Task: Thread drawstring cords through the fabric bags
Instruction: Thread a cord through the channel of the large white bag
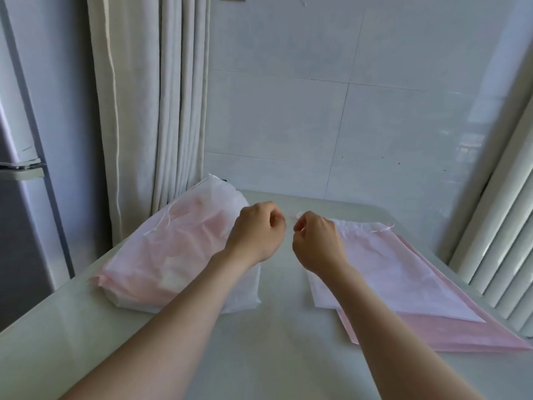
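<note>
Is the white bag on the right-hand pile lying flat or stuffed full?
Flat. The white bag lies spread on the pink stack, with only its top hem puckered.

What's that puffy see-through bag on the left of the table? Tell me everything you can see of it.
The puffy bag is a thin, translucent white sack, like non-woven fabric, stuffed with folded pink and white pieces that show through. It lies on the pale table, its far end beside the curtain. A thin white cord lies loose on its upper left side. The left hand and forearm cross in front of its right edge; contact is unclear.
</note>
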A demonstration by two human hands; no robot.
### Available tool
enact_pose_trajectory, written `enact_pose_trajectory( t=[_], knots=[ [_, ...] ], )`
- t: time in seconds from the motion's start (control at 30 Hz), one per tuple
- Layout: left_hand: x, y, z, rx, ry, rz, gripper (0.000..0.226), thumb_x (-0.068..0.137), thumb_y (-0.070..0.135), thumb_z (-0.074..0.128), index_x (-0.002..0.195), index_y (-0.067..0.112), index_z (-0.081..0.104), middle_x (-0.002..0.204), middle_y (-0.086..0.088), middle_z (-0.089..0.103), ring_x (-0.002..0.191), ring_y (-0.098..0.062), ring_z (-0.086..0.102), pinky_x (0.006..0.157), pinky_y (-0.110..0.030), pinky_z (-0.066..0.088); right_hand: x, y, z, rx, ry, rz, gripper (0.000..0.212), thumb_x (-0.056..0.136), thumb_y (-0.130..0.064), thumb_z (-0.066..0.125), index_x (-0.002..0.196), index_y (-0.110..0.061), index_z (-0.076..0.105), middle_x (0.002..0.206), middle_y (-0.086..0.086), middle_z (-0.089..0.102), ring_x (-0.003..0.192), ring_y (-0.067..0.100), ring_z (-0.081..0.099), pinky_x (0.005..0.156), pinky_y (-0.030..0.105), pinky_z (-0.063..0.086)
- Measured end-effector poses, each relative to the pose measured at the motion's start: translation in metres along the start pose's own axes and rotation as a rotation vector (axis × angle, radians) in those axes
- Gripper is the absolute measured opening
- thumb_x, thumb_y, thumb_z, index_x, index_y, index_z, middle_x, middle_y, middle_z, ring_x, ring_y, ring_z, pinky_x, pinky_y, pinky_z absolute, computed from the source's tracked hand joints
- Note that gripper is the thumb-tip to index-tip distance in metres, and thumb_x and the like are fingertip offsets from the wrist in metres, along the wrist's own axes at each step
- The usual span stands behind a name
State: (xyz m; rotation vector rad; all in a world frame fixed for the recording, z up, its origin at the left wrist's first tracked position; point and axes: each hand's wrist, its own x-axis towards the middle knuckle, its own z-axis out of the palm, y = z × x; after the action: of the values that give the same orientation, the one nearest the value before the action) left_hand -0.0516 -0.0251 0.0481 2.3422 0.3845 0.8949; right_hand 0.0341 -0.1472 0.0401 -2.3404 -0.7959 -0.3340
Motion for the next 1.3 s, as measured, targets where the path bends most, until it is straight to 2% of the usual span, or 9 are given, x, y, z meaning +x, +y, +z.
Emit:
enact_pose_trajectory(
  t=[0.17,0.27,0.37,0.5,0.67,0.83,0.97,1.17,1.3],
  knots=[
    [0.008,0.003,0.042,-0.128,-0.219,-0.336,0.034,0.080,0.024,0.049,0.087,-0.001,0.072,0.084,-0.018,0.076,0.073,-0.036,0.073,0.074,-0.047,0.066,-0.008,0.043,-0.007,-0.229,-0.041,0.053,0.013,0.089,-0.020,0.055,0.099,-0.012,0.059,0.100,0.006,0.065,0.086,0.028,0.061,0.071,0.038,0.054],
    [0.010,0.006,0.060,-0.358,-0.326,-0.509,0.025,0.074,0.021,0.051,0.082,0.001,0.064,0.073,-0.012,0.068,0.064,-0.031,0.069,0.073,-0.038,0.064,-0.013,0.053,-0.012,-0.359,-0.148,0.090,0.037,0.092,-0.049,0.058,0.098,-0.013,0.050,0.093,0.002,0.057,0.084,0.029,0.055,0.068,0.035,0.044],
    [0.008,0.017,0.068,-0.541,-0.396,-0.569,0.005,0.088,0.014,0.056,0.084,0.011,0.054,0.077,-0.009,0.047,0.072,-0.025,0.050,0.072,-0.036,0.049,-0.016,0.057,-0.011,-0.373,-0.262,0.129,0.052,0.088,-0.068,0.057,0.095,-0.018,0.048,0.094,0.002,0.057,0.092,0.029,0.060,0.070,0.034,0.041],
    [0.005,0.013,0.075,-0.695,-0.392,-0.624,0.010,0.096,0.008,0.053,0.086,0.011,0.051,0.089,-0.010,0.044,0.084,-0.027,0.048,0.075,-0.038,0.054,-0.018,0.060,-0.001,-0.393,-0.232,0.087,0.042,0.091,-0.056,0.059,0.107,-0.017,0.060,0.109,0.004,0.064,0.104,0.031,0.064,0.073,0.033,0.041],
    [-0.003,0.003,0.069,-0.742,-0.315,-0.662,0.008,0.096,0.010,0.056,0.088,0.009,0.056,0.089,-0.012,0.052,0.079,-0.028,0.058,0.070,-0.036,0.054,-0.021,0.052,-0.006,-0.345,-0.090,0.077,0.004,0.085,-0.014,0.054,0.083,-0.015,0.057,0.079,0.002,0.050,0.073,0.032,0.050,0.062,0.032,0.038],
    [-0.006,0.001,0.060,-0.819,-0.283,-0.711,0.038,0.092,0.039,0.071,0.111,0.007,0.060,0.104,-0.012,0.056,0.082,-0.027,0.057,0.069,-0.035,0.054,-0.025,0.041,-0.021,-0.264,0.152,0.021,0.006,0.084,-0.016,0.049,0.083,-0.013,0.054,0.070,0.003,0.054,0.061,0.030,0.050,0.055,0.034,0.038],
    [-0.007,0.003,0.055,-0.816,-0.210,-0.710,0.063,0.088,0.061,0.070,0.124,0.009,0.059,0.122,-0.011,0.061,0.087,-0.025,0.062,0.072,-0.034,0.056,-0.030,0.028,-0.029,-0.254,0.252,-0.054,0.008,0.084,-0.017,0.051,0.091,-0.014,0.052,0.069,0.002,0.055,0.068,0.030,0.053,0.059,0.037,0.039],
    [-0.010,0.012,0.034,-1.072,-0.167,-0.677,0.034,0.100,0.052,0.063,0.101,0.018,0.064,0.126,-0.011,0.061,0.067,-0.022,0.059,0.057,-0.032,0.041,-0.036,0.017,-0.031,-0.301,0.272,-0.084,0.027,0.081,-0.010,0.049,0.105,-0.012,0.060,0.080,0.004,0.064,0.085,0.028,0.051,0.082,0.040,0.043],
    [-0.012,0.012,0.034,-0.966,-0.146,-0.630,0.022,0.104,0.040,0.059,0.103,0.020,0.069,0.107,-0.002,0.066,0.068,-0.021,0.061,0.052,-0.029,0.039,-0.040,0.009,-0.033,-0.200,0.142,-0.063,0.026,0.073,-0.011,0.050,0.097,-0.012,0.061,0.077,0.005,0.061,0.072,0.029,0.055,0.061,0.036,0.044]
  ],
)
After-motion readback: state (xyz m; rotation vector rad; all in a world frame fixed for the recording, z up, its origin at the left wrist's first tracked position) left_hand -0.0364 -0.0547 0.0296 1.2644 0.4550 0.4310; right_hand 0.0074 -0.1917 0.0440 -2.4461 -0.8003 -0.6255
